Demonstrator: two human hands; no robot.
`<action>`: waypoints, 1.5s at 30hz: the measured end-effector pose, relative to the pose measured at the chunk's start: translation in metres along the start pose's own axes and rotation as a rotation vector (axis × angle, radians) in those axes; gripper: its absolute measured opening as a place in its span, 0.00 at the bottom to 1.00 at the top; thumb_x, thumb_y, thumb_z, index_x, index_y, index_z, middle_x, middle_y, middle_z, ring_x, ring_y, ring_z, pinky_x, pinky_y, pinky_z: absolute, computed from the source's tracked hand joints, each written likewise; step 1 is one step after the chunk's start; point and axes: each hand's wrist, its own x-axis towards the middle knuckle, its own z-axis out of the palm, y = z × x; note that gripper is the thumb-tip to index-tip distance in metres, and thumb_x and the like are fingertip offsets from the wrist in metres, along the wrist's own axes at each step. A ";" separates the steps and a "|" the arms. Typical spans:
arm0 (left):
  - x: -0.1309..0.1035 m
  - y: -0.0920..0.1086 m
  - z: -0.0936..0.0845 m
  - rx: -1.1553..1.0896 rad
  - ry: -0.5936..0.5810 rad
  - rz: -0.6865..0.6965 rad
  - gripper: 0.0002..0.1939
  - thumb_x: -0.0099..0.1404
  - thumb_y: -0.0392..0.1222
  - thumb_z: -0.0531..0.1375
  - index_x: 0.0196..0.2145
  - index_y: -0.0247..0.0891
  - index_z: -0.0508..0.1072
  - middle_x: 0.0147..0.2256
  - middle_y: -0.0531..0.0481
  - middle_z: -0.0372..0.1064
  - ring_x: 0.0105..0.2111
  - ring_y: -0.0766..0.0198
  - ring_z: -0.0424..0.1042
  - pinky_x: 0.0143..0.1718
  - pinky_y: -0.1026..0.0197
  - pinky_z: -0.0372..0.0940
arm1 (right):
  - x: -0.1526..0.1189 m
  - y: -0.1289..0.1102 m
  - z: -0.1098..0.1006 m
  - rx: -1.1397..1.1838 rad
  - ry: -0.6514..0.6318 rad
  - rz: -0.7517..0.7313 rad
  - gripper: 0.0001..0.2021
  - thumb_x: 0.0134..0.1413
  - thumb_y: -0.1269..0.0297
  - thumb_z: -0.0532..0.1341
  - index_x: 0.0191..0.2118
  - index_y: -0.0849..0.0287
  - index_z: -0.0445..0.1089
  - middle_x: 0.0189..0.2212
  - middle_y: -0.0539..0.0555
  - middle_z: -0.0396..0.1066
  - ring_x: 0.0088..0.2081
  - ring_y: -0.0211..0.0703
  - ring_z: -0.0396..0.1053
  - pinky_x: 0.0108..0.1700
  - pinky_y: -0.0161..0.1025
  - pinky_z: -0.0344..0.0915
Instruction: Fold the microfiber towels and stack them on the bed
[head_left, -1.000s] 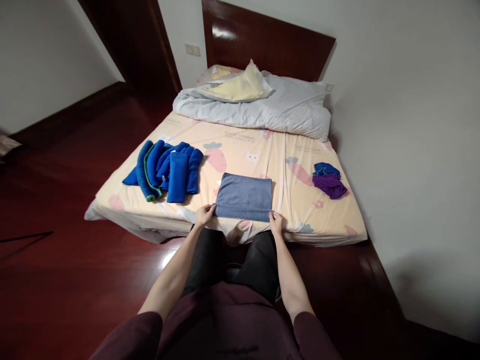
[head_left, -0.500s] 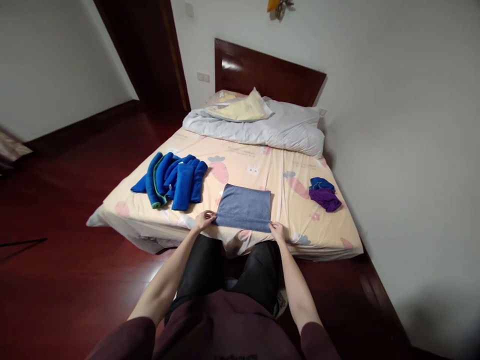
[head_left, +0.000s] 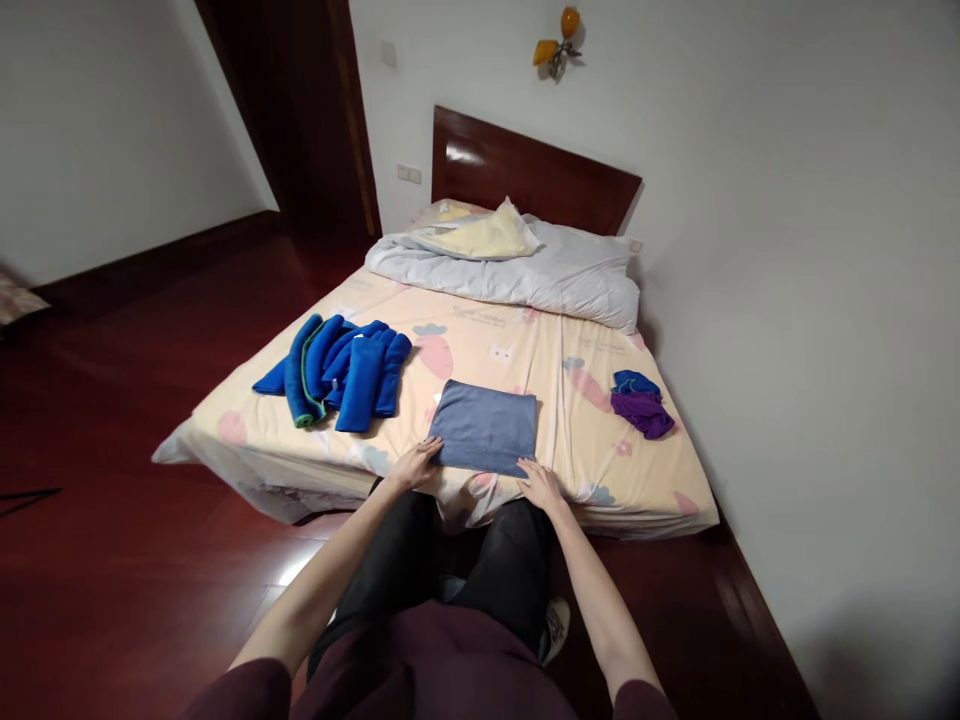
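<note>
A grey-blue cloth (head_left: 486, 425) lies flat in a rough rectangle near the front edge of the bed. My left hand (head_left: 417, 463) rests at its lower left corner, fingers stretched out and touching the cloth. At the lower right corner is my right hand (head_left: 539, 484), its fingers spread on the cloth's edge. Left of the cloth lies a pile of rolled and folded blue cloths (head_left: 360, 383), one with a green edge. A small crumpled heap of purple cloth (head_left: 643, 413) and blue cloth (head_left: 634, 382) sits to the right.
The bed (head_left: 480, 315) has a carrot-patterned sheet. A bunched grey quilt (head_left: 577, 272) and a pale yellow pillow (head_left: 491, 235) lie towards the wooden headboard (head_left: 525, 165). A thin dark object (head_left: 30, 496) is on the red floor at the left.
Both hands have let go of the cloth's near corners and opened flat onto them. The cloth's near edge is now less sharply stretched. The view has tilted up slightly.
</note>
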 end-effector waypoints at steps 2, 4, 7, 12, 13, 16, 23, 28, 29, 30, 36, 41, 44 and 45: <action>0.000 -0.001 0.003 0.044 0.000 -0.010 0.36 0.54 0.36 0.62 0.62 0.37 0.73 0.66 0.35 0.65 0.70 0.44 0.61 0.71 0.45 0.57 | 0.004 0.004 0.005 -0.040 -0.019 0.067 0.22 0.52 0.72 0.69 0.53 0.50 0.79 0.58 0.57 0.77 0.59 0.51 0.75 0.64 0.48 0.69; 0.003 0.001 0.005 0.083 0.002 -0.030 0.37 0.53 0.32 0.61 0.62 0.38 0.73 0.66 0.35 0.66 0.69 0.44 0.62 0.70 0.45 0.57 | 0.010 0.006 0.007 -0.075 -0.021 0.105 0.21 0.52 0.72 0.70 0.53 0.50 0.80 0.56 0.57 0.78 0.56 0.52 0.77 0.61 0.47 0.70; 0.009 0.009 0.006 0.129 0.014 -0.067 0.36 0.52 0.28 0.60 0.60 0.38 0.74 0.64 0.34 0.68 0.67 0.43 0.65 0.69 0.43 0.58 | 0.019 0.004 0.008 -0.113 -0.023 0.116 0.22 0.50 0.75 0.69 0.51 0.52 0.80 0.51 0.59 0.80 0.52 0.54 0.78 0.57 0.46 0.71; 0.015 0.020 0.007 0.141 0.086 -0.070 0.24 0.60 0.27 0.56 0.52 0.39 0.78 0.58 0.33 0.74 0.62 0.45 0.71 0.70 0.40 0.53 | 0.025 -0.008 0.016 -0.163 0.037 0.101 0.27 0.49 0.86 0.59 0.48 0.51 0.81 0.49 0.58 0.80 0.54 0.51 0.76 0.59 0.45 0.68; 0.015 0.020 0.005 0.142 0.092 -0.067 0.23 0.61 0.27 0.56 0.50 0.40 0.78 0.56 0.35 0.75 0.60 0.47 0.72 0.70 0.40 0.52 | 0.025 -0.008 0.017 -0.153 0.059 0.106 0.27 0.50 0.86 0.57 0.47 0.52 0.81 0.48 0.58 0.80 0.54 0.51 0.76 0.59 0.46 0.67; 0.014 0.013 -0.004 0.126 0.087 -0.063 0.20 0.61 0.28 0.57 0.46 0.44 0.80 0.49 0.39 0.79 0.52 0.49 0.77 0.70 0.41 0.53 | 0.022 -0.005 0.015 -0.059 0.105 0.117 0.25 0.50 0.86 0.56 0.43 0.54 0.82 0.46 0.59 0.80 0.53 0.52 0.76 0.60 0.48 0.67; 0.018 -0.020 -0.017 -0.153 0.077 -0.133 0.22 0.52 0.36 0.61 0.44 0.43 0.84 0.43 0.44 0.83 0.48 0.45 0.80 0.55 0.49 0.70 | 0.015 0.024 0.005 0.208 0.172 0.110 0.23 0.41 0.82 0.57 0.39 0.55 0.82 0.44 0.54 0.82 0.51 0.48 0.78 0.60 0.46 0.71; 0.019 -0.045 0.005 -0.599 0.235 -0.166 0.21 0.54 0.53 0.66 0.41 0.38 0.83 0.43 0.42 0.83 0.47 0.46 0.81 0.54 0.47 0.74 | 0.011 0.040 0.022 0.523 0.358 0.198 0.21 0.41 0.73 0.58 0.42 0.59 0.82 0.46 0.59 0.82 0.50 0.53 0.80 0.59 0.53 0.74; 0.019 -0.050 0.009 -0.666 0.261 -0.179 0.23 0.53 0.56 0.68 0.40 0.38 0.83 0.43 0.41 0.83 0.47 0.45 0.81 0.54 0.45 0.74 | 0.011 0.041 0.024 0.564 0.375 0.208 0.21 0.41 0.72 0.59 0.42 0.59 0.82 0.47 0.60 0.82 0.51 0.54 0.80 0.60 0.53 0.74; 0.019 -0.053 0.013 -0.724 0.278 -0.192 0.26 0.51 0.59 0.70 0.41 0.37 0.83 0.43 0.39 0.83 0.46 0.45 0.81 0.54 0.44 0.74 | 0.012 0.041 0.025 0.609 0.386 0.219 0.21 0.41 0.71 0.59 0.42 0.59 0.82 0.48 0.60 0.82 0.52 0.54 0.80 0.61 0.53 0.74; 0.015 -0.059 0.020 -0.838 0.297 -0.199 0.32 0.52 0.61 0.73 0.47 0.35 0.82 0.46 0.36 0.82 0.46 0.44 0.82 0.54 0.41 0.74 | 0.016 0.038 0.017 0.668 0.347 0.267 0.22 0.40 0.69 0.59 0.42 0.57 0.83 0.48 0.57 0.82 0.53 0.53 0.80 0.61 0.51 0.73; 0.011 -0.048 0.020 -0.647 0.355 -0.134 0.19 0.55 0.52 0.68 0.42 0.40 0.85 0.48 0.39 0.81 0.53 0.44 0.78 0.62 0.40 0.68 | 0.012 0.045 0.018 0.711 0.369 0.266 0.23 0.38 0.68 0.60 0.43 0.58 0.83 0.48 0.59 0.82 0.52 0.54 0.80 0.61 0.53 0.74; 0.011 -0.044 0.022 -0.653 0.363 -0.112 0.17 0.55 0.50 0.67 0.39 0.40 0.85 0.46 0.39 0.82 0.52 0.44 0.79 0.61 0.39 0.69 | 0.009 0.049 0.019 0.720 0.371 0.251 0.20 0.41 0.65 0.62 0.42 0.58 0.83 0.48 0.59 0.82 0.52 0.56 0.80 0.61 0.56 0.73; 0.011 -0.044 0.023 -0.664 0.360 -0.116 0.17 0.54 0.50 0.67 0.39 0.40 0.85 0.46 0.39 0.82 0.51 0.44 0.79 0.61 0.39 0.69 | 0.008 0.050 0.019 0.712 0.362 0.247 0.19 0.42 0.65 0.62 0.42 0.57 0.83 0.48 0.60 0.82 0.52 0.56 0.80 0.62 0.57 0.73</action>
